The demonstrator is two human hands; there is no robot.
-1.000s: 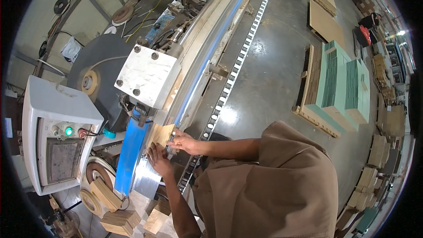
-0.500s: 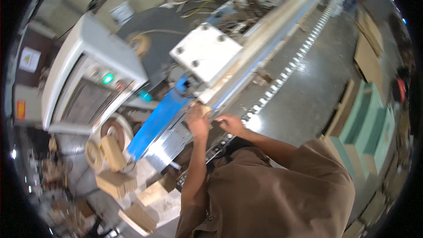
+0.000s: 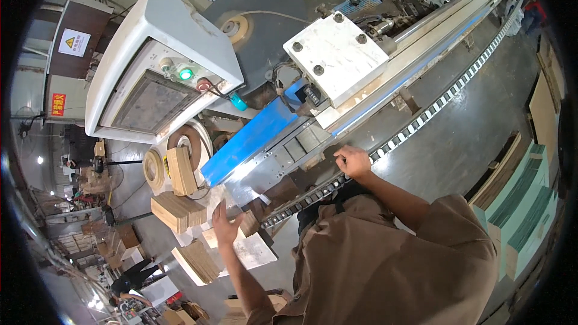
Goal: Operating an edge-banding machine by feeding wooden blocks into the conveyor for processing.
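My left hand (image 3: 224, 227) is open, its fingers apart, over a pale table beside stacks of thin wooden strips. One strip stack (image 3: 197, 261) lies just left of the wrist, and another stack (image 3: 176, 210) sits farther left. Nothing shows in that hand. My right hand (image 3: 353, 162) has its fingers curled in, with nothing seen in them. It is beside the toothed chain track (image 3: 400, 138) and near the end of the machine's metal bed (image 3: 264, 155). A long blue cover (image 3: 250, 141) runs along that bed.
A grey control box (image 3: 180, 30) with a green light stands at the left. A white block (image 3: 335, 54) with dark knobs sits on the machine. Behind is a big dark disc (image 3: 265, 24) with a tape roll. Greenish boards (image 3: 530, 204) are stacked at the right.
My left hand has moved from the machine's bed, where a small pale wooden piece was at its fingers, down to the strip stacks. The right hand has drawn slightly away from the bed.
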